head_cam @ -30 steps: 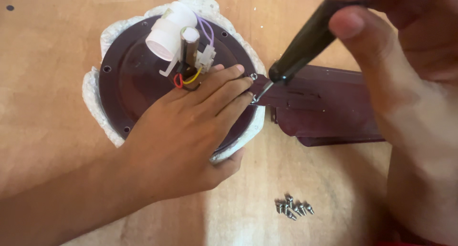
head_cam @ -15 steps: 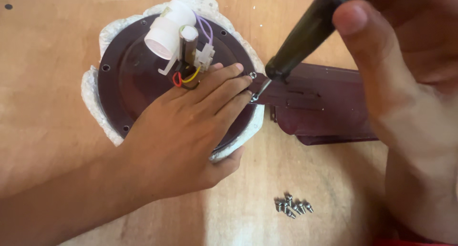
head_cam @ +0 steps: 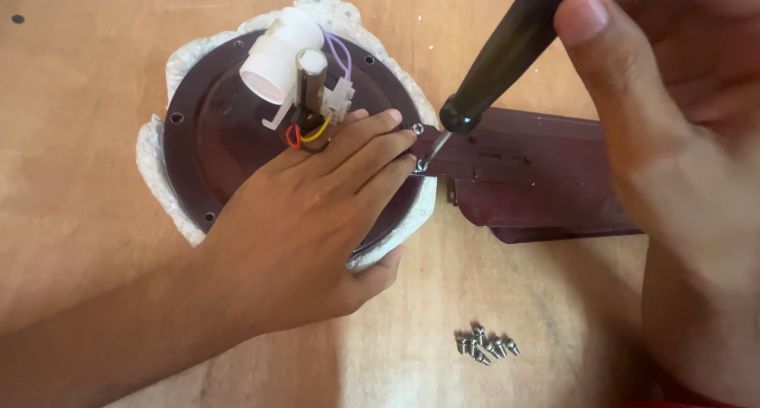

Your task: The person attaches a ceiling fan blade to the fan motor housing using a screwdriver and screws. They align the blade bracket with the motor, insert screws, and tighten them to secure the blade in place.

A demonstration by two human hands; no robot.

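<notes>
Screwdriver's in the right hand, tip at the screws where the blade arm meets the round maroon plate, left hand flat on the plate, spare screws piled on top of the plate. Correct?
One point is wrong. The spare screws lie on the wooden table, below the blade arm, not on the round maroon plate. The head view shows it. The rest holds: right hand holds the screwdriver, left hand flat on the plate.

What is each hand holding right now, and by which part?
The right hand grips a screwdriver by its black handle. The left hand holds nothing; it presses flat on the round maroon disc, fingers beside the screw being driven.
</notes>
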